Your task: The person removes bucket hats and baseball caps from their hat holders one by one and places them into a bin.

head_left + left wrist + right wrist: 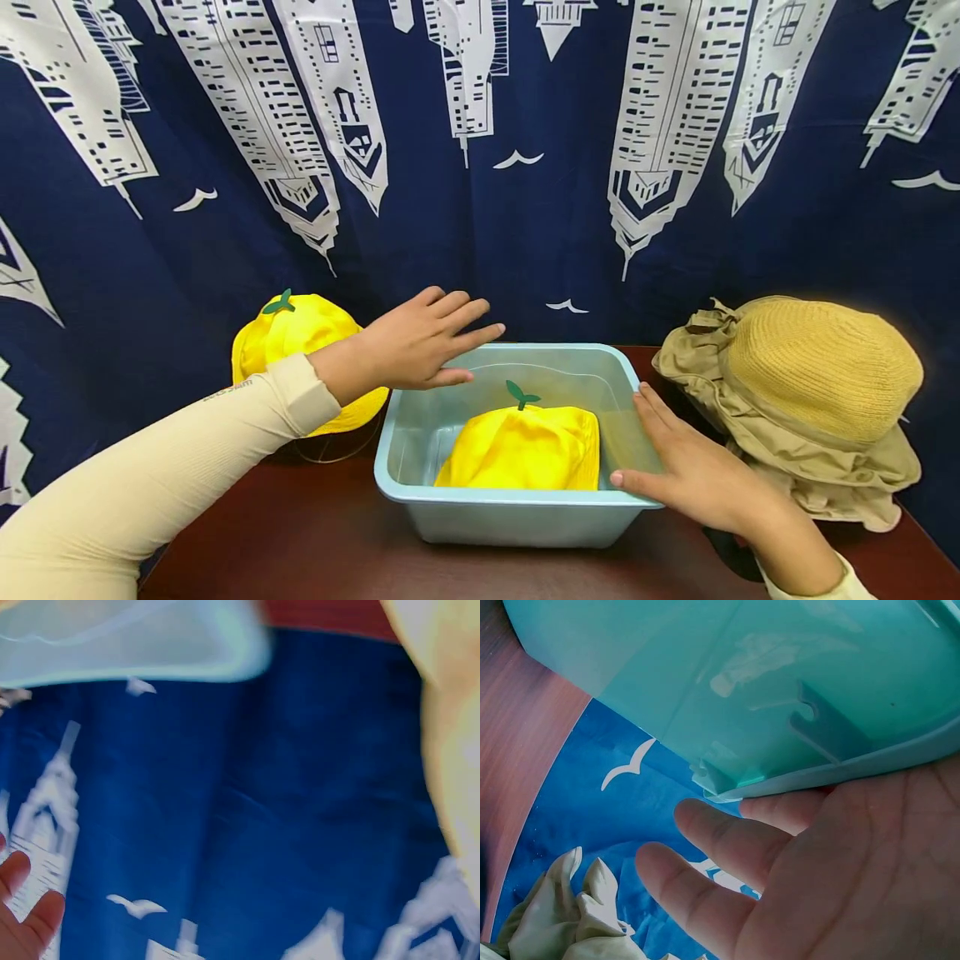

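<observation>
A light blue plastic bin (517, 496) stands on the table in the head view, with a yellow hat (525, 450) inside it that has a green sprout on top. My left hand (423, 337) is raised above the bin's far left corner, fingers extended and holding nothing; its fingertips also show in the left wrist view. At the bin's right side, my right hand (697, 471) rests against the rim with its fingers stretched out and the thumb over the near right corner. The right wrist view shows the palm (885, 847) against the rim's outside.
Partly behind my left forearm sits another yellow hat (300, 329) with a green sprout. Beige sun hats (825, 375) are stacked to the right of the bin. A navy cloth (540, 225) with white building prints hangs behind the dark red table (315, 533).
</observation>
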Action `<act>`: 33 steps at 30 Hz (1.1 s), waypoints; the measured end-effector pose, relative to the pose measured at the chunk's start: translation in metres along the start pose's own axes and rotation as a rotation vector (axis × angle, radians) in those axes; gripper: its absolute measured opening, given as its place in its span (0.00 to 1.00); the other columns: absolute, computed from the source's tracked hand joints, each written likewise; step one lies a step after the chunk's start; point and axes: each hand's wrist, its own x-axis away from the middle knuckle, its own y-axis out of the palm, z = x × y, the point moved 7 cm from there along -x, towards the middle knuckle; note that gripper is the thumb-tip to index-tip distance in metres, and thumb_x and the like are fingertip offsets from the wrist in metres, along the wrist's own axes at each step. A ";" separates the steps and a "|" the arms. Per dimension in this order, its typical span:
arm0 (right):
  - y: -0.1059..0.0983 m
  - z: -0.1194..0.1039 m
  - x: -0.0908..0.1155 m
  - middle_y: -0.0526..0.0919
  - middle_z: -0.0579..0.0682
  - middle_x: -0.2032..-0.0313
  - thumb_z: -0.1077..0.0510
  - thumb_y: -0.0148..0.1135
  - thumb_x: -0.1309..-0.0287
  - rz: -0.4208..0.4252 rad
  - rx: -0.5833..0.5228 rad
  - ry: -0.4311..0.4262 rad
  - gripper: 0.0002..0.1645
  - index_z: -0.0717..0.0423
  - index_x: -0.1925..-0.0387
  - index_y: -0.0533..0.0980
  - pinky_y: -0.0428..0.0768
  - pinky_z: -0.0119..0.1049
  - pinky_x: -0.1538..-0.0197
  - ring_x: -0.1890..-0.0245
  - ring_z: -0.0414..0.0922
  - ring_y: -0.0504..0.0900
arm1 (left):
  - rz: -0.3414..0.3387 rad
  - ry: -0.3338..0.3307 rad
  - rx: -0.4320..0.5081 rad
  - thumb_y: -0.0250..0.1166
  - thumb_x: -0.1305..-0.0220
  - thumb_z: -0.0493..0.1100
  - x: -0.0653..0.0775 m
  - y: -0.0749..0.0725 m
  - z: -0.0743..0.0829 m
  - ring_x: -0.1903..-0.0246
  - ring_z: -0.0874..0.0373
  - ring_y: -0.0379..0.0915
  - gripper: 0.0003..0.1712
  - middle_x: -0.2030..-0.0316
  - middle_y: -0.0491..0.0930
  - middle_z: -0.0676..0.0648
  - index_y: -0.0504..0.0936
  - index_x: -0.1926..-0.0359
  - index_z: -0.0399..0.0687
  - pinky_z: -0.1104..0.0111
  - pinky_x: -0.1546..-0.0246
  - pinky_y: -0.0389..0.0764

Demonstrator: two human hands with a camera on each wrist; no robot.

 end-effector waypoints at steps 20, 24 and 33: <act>0.000 0.000 0.000 0.43 0.61 0.23 0.29 0.59 0.40 0.014 0.015 -0.008 0.62 0.66 0.24 0.47 0.67 0.63 0.38 0.30 0.64 0.60 | -0.176 -0.648 0.169 0.53 0.31 0.65 0.136 0.064 -0.091 0.33 0.35 0.50 0.41 0.28 0.54 0.34 0.61 0.24 0.50 0.39 0.34 0.51; 0.000 0.000 0.000 0.43 0.61 0.23 0.29 0.58 0.40 0.012 0.017 -0.005 0.62 0.67 0.24 0.47 0.68 0.62 0.38 0.30 0.64 0.60 | -0.184 -0.680 0.207 0.54 0.30 0.64 0.144 0.073 -0.089 0.33 0.34 0.50 0.41 0.28 0.54 0.33 0.61 0.25 0.48 0.38 0.34 0.51; 0.000 0.001 0.003 0.42 0.60 0.23 0.29 0.58 0.39 0.019 0.006 -0.001 0.61 0.65 0.23 0.46 0.69 0.63 0.39 0.31 0.64 0.62 | -0.172 -0.683 0.216 0.52 0.29 0.62 0.148 0.080 -0.083 0.35 0.34 0.55 0.40 0.30 0.58 0.33 0.62 0.25 0.46 0.39 0.36 0.57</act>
